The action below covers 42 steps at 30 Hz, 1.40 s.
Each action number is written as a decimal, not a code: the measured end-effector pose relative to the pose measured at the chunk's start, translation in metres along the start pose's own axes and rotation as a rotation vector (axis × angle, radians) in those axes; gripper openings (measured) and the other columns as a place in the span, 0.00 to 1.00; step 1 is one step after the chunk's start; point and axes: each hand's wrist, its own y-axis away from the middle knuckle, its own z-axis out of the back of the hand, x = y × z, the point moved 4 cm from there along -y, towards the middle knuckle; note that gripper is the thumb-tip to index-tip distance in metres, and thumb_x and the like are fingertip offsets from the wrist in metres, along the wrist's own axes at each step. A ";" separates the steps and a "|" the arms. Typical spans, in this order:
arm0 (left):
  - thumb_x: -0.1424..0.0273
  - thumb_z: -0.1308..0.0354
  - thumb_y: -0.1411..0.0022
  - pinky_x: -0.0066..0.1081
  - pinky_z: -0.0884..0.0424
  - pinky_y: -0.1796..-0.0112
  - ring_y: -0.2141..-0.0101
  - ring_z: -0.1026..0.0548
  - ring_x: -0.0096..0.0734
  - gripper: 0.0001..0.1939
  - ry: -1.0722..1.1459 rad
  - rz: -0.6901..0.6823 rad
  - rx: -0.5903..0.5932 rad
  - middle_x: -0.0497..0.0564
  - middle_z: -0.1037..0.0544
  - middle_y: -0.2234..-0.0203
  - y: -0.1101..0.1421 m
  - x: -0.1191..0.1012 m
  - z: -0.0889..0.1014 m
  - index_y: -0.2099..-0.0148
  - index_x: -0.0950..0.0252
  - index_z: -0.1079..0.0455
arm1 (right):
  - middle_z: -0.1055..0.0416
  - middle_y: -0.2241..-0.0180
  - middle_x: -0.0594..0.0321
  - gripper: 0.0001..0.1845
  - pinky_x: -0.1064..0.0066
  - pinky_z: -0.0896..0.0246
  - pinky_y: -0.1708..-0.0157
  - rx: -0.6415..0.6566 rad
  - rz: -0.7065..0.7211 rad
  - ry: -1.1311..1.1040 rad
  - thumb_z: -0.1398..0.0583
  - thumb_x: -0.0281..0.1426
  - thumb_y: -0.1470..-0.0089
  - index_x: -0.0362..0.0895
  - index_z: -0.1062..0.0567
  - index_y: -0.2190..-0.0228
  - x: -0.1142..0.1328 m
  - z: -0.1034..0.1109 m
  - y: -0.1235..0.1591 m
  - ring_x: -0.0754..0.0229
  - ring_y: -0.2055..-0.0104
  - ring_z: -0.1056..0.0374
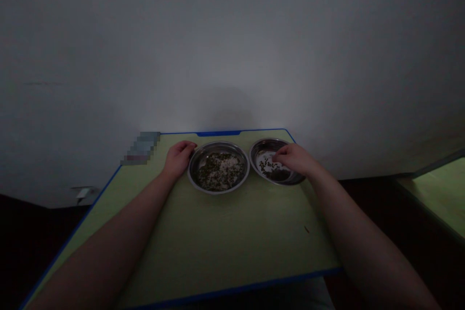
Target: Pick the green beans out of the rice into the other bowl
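A round steel bowl [218,192] holds a mix of small green beans and pale grains, like mung beans and rice. My left hand [178,159] is at its left rim, fingers curled against the edge. Close by on the right is a second steel bowl [256,170], with a scatter of green beans [268,166] on its bottom. Over its inside, my right hand [293,157] reaches in from the right with fingertips pinched together. Anything between those fingertips is too small to make out.
Both bowls stand on a pale green table [218,242] with blue edging, against a grey wall [232,48]. A blurred-out flat item [141,147] lies at the back left corner. A small brown sliver [307,229] lies at the right. Another green surface [443,193] is further right.
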 end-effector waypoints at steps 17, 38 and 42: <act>0.62 0.45 0.51 0.26 0.37 0.76 0.80 0.34 0.25 0.12 -0.009 -0.027 0.014 0.44 0.30 0.83 -0.001 0.000 -0.003 0.70 0.65 0.29 | 0.25 0.64 0.60 0.14 0.73 0.43 0.66 0.155 0.714 0.364 0.43 0.31 0.53 0.47 0.22 0.63 0.166 -0.073 -0.021 0.59 0.64 0.32; 0.61 0.45 0.52 0.26 0.39 0.76 0.81 0.35 0.25 0.12 -0.020 -0.041 0.003 0.44 0.31 0.84 -0.001 -0.001 -0.002 0.71 0.65 0.29 | 0.25 0.63 0.55 0.14 0.65 0.42 0.62 0.234 1.019 0.645 0.46 0.28 0.52 0.45 0.22 0.66 0.188 -0.119 -0.028 0.53 0.61 0.32; 0.61 0.45 0.52 0.26 0.39 0.76 0.81 0.35 0.25 0.13 -0.041 -0.027 0.002 0.44 0.31 0.84 -0.002 0.000 -0.001 0.70 0.66 0.29 | 0.25 0.63 0.53 0.13 0.65 0.41 0.65 0.218 1.018 0.670 0.46 0.26 0.53 0.42 0.23 0.67 0.186 -0.122 -0.026 0.53 0.63 0.31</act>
